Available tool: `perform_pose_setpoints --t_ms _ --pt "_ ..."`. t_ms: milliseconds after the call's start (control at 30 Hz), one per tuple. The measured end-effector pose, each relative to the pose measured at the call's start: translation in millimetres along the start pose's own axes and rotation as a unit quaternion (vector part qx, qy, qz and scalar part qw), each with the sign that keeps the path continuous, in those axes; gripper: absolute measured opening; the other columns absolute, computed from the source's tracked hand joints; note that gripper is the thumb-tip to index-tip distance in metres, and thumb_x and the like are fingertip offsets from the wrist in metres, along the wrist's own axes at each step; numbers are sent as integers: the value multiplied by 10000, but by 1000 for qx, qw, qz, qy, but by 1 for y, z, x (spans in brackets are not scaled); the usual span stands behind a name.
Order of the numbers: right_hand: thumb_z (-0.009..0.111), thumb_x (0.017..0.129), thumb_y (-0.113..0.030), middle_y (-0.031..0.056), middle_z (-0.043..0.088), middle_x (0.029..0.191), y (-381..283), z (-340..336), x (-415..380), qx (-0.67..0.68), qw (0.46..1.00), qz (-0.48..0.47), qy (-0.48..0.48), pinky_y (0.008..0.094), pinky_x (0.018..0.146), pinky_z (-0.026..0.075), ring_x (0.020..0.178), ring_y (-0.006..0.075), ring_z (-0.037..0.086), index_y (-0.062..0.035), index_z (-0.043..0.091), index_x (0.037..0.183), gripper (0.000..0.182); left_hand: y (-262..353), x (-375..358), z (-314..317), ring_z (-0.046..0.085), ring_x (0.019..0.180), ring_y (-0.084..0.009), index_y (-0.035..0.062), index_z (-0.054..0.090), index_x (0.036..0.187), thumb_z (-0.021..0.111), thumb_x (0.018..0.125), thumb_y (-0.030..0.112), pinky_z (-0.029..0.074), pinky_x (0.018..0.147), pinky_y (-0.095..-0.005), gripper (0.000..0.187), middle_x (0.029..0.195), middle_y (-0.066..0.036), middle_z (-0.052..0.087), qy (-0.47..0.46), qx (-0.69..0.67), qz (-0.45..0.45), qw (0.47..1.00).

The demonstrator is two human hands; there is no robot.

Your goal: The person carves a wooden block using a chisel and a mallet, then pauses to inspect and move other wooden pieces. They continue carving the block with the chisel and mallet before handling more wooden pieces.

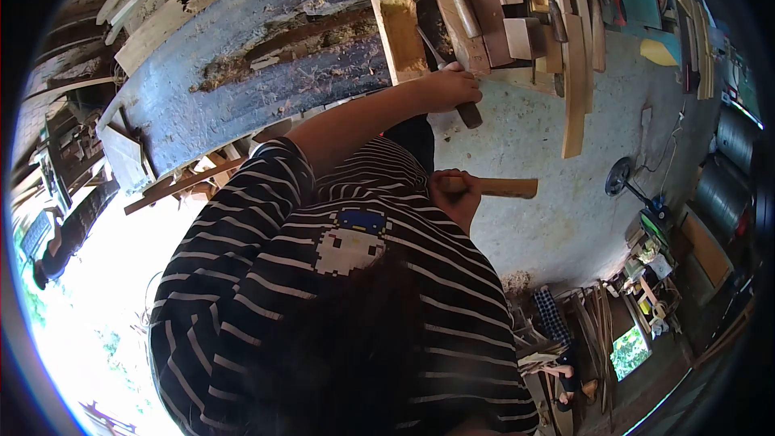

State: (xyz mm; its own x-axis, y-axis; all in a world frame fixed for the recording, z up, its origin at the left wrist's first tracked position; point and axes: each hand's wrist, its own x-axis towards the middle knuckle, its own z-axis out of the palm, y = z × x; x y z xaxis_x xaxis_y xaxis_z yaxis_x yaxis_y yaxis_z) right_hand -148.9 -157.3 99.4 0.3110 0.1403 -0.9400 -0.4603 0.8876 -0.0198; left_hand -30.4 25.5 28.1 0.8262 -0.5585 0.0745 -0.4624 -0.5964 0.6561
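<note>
My left hand (452,89) is closed around the dark wooden handle of a chisel (469,116). The chisel's blade slants up from the fist, its tip close to the side of a long wooden workpiece (403,36) with a pale, cut face. Lower down, near my waist, my right hand (460,196) grips a short wooden bar (513,187) by one end. The bar's other end points away to the right, below the chisel handle. Another chisel (463,10) with a light wooden handle lies on the boards beside the workpiece.
Several boards (574,89) and hand tools lie alongside the workpiece. A weathered blue-grey surface (323,56) with wood chips stretches to the left. On the concrete floor (557,218) stands a fan-like black object (620,176). Wood pieces (593,323) lean at the lower right.
</note>
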Motion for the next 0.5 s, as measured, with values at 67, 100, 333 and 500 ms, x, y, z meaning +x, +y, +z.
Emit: perform_pose_setpoints --t_ms 67,100,333,500 --pt "606 707 -15 56 552 709 3 0 0 -26 1000 4 -12 373 760 466 707 183 556 -58 505 741 115 -3 -1 5 515 1009 -208 148 568 930 648 660 78 324 900 -366 291 928 -32 561 27 1 -7 1000" --pt "607 709 -12 56 552 701 4 1 0 -51 998 4 -24 372 758 465 705 183 557 -59 506 735 114 -5 -1 8 515 1009 -208 148 568 930 648 660 78 324 900 -366 291 928 -32 561 27 1 -6 1000" --pt "599 716 0 55 549 693 2 8 -12 -71 997 -5 -27 364 753 461 699 171 558 -74 504 733 122 -6 0 12 528 1004 -200 155 595 953 663 652 60 323 932 -365 323 933 -21 589 -77 45 12 996" --pt "603 713 7 45 556 697 1 12 -18 -88 995 -18 -49 352 739 458 696 170 564 -80 502 740 136 -6 4 16 532 1002 -201 153 603 963 657 654 49 320 938 -370 330 934 -21 596 -61 30 22 997"
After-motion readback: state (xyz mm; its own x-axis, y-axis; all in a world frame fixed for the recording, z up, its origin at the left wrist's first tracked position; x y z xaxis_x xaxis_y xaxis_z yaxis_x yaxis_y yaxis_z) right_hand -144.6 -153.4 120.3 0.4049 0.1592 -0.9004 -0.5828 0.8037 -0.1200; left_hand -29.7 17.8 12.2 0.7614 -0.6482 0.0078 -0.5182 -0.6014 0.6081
